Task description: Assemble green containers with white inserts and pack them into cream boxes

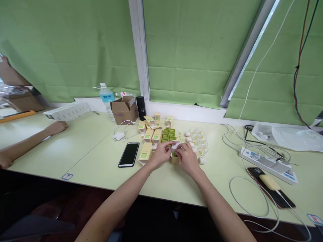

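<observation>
My left hand [162,153] and my right hand [186,158] meet at the middle of the pale green table [88,158]. Both have fingers closed on a small tan carton with white flaps [174,155] that stands on the table between them. Several tan cartons with green labels [151,134] lie just beyond and left of my hands. A cluster of small green containers [168,133] sits behind them. Clear round packets with yellow marks [199,139] and small white caps [202,160] lie to the right.
A black phone [129,154] lies left of the cartons, by a white charger [119,136]. A brown cardboard box [124,111], water bottle [107,95] and black cylinder [140,108] stand at the back. Another person's hand [57,127] rests at left. A power strip [268,164] and cables lie right.
</observation>
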A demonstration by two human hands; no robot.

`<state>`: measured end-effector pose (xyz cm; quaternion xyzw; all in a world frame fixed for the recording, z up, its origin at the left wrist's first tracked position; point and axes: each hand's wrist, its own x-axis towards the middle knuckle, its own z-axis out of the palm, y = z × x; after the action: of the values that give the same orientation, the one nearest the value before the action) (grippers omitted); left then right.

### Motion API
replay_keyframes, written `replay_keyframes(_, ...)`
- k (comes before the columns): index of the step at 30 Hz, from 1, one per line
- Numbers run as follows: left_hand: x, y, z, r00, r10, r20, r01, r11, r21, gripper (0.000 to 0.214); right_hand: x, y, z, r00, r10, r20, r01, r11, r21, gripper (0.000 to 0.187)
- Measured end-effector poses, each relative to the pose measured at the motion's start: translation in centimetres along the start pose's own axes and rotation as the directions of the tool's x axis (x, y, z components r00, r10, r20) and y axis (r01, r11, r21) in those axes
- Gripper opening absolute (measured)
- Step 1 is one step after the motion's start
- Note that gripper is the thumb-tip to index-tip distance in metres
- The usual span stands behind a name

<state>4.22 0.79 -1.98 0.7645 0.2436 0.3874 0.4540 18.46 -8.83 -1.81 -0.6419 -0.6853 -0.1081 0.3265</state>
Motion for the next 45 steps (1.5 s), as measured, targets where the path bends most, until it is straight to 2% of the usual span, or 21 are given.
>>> replay_keyframes(3,0.0,0.1,-0.2,0.999,-0.035,0.015,0.036,0.999,-0.035,0.033,0.0,0.8,-0.4,0.993,0.033,-0.111,-0.016,0.989,0.149,0.023)
replay_keyframes(6,0.1,0.2,-0.4,0.998,-0.059,0.031,0.060,0.997,-0.049,0.034,0.1,1.8,-0.8,0.965,0.181,-0.190,-0.110,0.936,0.334,0.024)
replay_keyframes(9,0.1,0.3,-0.4,1.000,-0.014,0.011,0.014,1.000,0.002,0.031,0.1,2.3,-0.9,0.933,0.327,-0.148,-0.228,0.858,0.460,0.015)
replay_keyframes(11,0.0,0.4,-0.4,1.000,0.007,0.008,-0.008,0.998,0.060,0.027,0.1,2.3,-0.7,0.922,0.373,-0.104,-0.277,0.823,0.496,0.012)
replay_keyframes(14,0.0,0.5,-0.4,1.000,-0.021,0.012,0.019,0.995,0.101,0.020,0.2,2.1,-0.3,0.916,0.399,-0.034,-0.324,0.789,0.522,0.022)
replay_keyframes(17,-0.1,0.5,-0.4,0.999,-0.040,0.008,0.039,0.996,0.075,0.017,0.2,2.1,0.1,0.909,0.416,0.018,-0.361,0.765,0.534,0.028)
replay_keyframes(23,-0.2,0.4,-0.2,0.998,-0.066,0.004,0.066,0.996,0.059,0.028,0.1,2.4,0.6,0.905,0.423,0.049,-0.384,0.761,0.522,0.027)
replay_keyframes(27,-0.3,0.4,-0.2,0.998,-0.065,0.003,0.064,0.993,0.095,0.035,0.0,2.3,0.9,0.920,0.389,0.042,-0.348,0.764,0.544,0.022)
replay_keyframes(32,-0.3,0.9,-0.2,1.000,0.005,0.025,-0.011,0.969,0.248,0.021,0.0,2.1,0.9,0.955,0.297,-0.003,-0.245,0.793,0.558,0.024)
replay_keyframes(37,-0.5,1.1,-0.2,0.990,0.130,0.047,-0.138,0.928,0.347,0.034,0.0,2.0,0.6,0.979,0.202,-0.024,-0.151,0.804,0.576,0.026)
replay_keyframes(45,-0.4,1.2,-1.2,0.978,0.179,0.107,-0.203,0.935,0.291,0.029,-0.3,1.7,-1.4,0.990,0.123,0.070,-0.138,0.726,0.674,0.032)
